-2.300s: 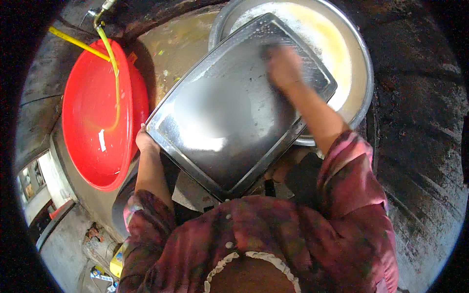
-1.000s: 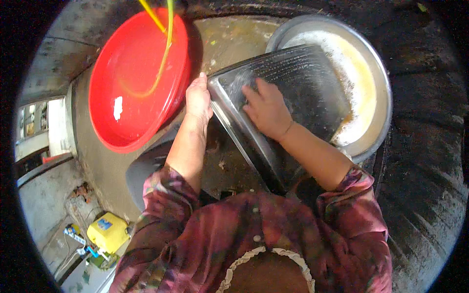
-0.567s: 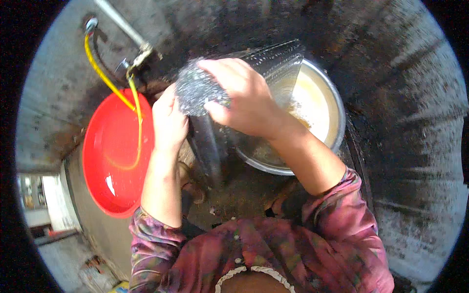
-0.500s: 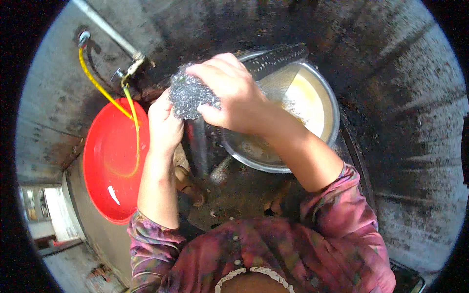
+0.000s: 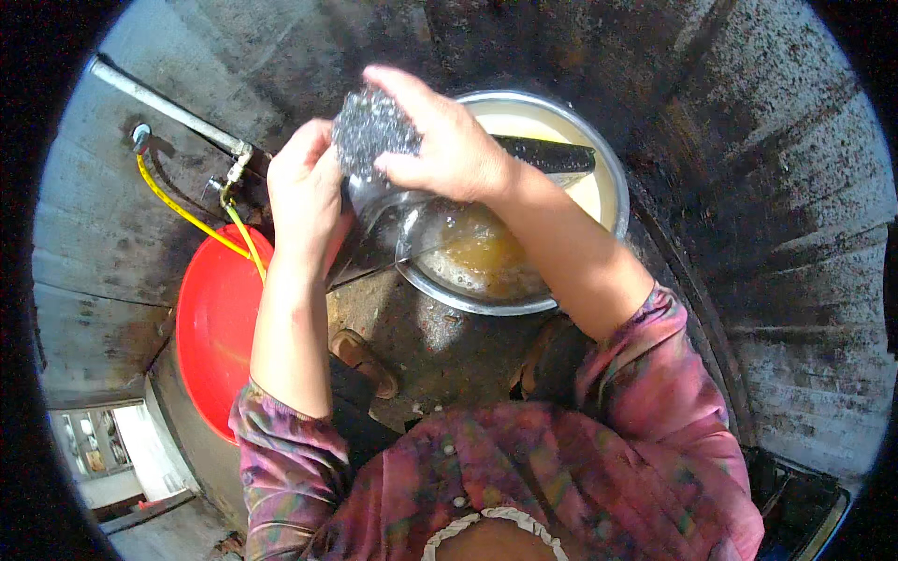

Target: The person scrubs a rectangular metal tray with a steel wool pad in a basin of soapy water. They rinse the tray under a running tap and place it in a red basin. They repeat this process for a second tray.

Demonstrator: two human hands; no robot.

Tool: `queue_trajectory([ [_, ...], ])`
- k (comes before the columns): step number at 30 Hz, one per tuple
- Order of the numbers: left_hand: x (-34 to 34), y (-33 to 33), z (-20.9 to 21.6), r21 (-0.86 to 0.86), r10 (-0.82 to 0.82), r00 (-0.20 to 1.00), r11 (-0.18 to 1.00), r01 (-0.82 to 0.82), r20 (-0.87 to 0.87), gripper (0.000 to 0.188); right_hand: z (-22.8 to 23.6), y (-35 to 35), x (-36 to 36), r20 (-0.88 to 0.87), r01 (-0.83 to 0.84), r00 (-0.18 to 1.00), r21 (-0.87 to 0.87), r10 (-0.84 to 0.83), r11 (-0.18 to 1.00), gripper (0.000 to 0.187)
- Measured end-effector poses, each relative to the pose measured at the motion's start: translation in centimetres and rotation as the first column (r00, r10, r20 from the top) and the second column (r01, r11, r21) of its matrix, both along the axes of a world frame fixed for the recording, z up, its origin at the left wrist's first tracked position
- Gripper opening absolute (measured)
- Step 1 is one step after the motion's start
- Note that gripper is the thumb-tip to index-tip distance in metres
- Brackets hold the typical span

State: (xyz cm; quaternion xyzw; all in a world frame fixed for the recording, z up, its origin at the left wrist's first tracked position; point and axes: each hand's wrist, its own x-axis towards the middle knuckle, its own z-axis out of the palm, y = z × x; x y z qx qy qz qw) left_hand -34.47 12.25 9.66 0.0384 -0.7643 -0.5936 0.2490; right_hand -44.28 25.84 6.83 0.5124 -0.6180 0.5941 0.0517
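Observation:
My right hand (image 5: 454, 140) grips a wad of grey, glittering steel wool (image 5: 374, 136), thumb below it and fingers over its far side. Close by, my left hand (image 5: 307, 196) is closed around the near-left end of a thin, dark-rimmed piece whose kind I cannot tell. Its black perforated edge (image 5: 552, 161) shows beyond my right wrist, and a glossy see-through part lies between. This piece slants over a round metal basin (image 5: 613, 220) holding brownish, foamy water (image 5: 482, 262). My right forearm covers part of the basin, and the steel wool hides the left fingertips.
To the left stands a red plastic basin (image 5: 210, 327), with a yellow hose (image 5: 173, 203) running into it from the wall beside a tap (image 5: 223, 187). A dark stained wall (image 5: 748, 187) curves behind. My shoe (image 5: 360, 360) is below, and a black crate (image 5: 800, 496) sits lower right.
Both hands have moved slightly up and left with the steel wool. The dark-rimmed piece has tilted, its far edge now lower across the metal basin, and more brown water shows.

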Motion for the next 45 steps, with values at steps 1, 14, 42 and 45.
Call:
queue_trajectory([
  [1, -0.9, 0.4, -0.1, 0.034, -0.023, 1.0, 0.999, 0.023, 0.009, 0.009, 0.2, 0.5, -0.5, 0.04, 0.037, 0.998, 0.023, -0.038, 0.999, 0.074],
  [14, -9.7, -0.8, -1.1, -0.265, -0.085, 0.992, 0.958, 0.106, 0.088, 0.015, -10.9, 10.9, -13.3, 0.349, 0.109, 0.922, 0.174, -0.165, 0.979, 0.035],
  [42, -2.4, -9.7, -4.9, 0.01, -0.044, 0.997, 0.999, 0.043, 0.068, 0.013, -18.6, 15.5, -15.0, 0.107, 0.377, 0.855, 0.546, -0.508, 0.749, 0.043],
  [45, -2.6, -8.1, -4.9, -0.008, -0.072, 0.993, 0.997, 0.073, 0.09, 0.014, -10.8, 5.7, -9.3, 0.054, 0.129, 0.987, 0.323, -0.154, 0.938, 0.04],
])
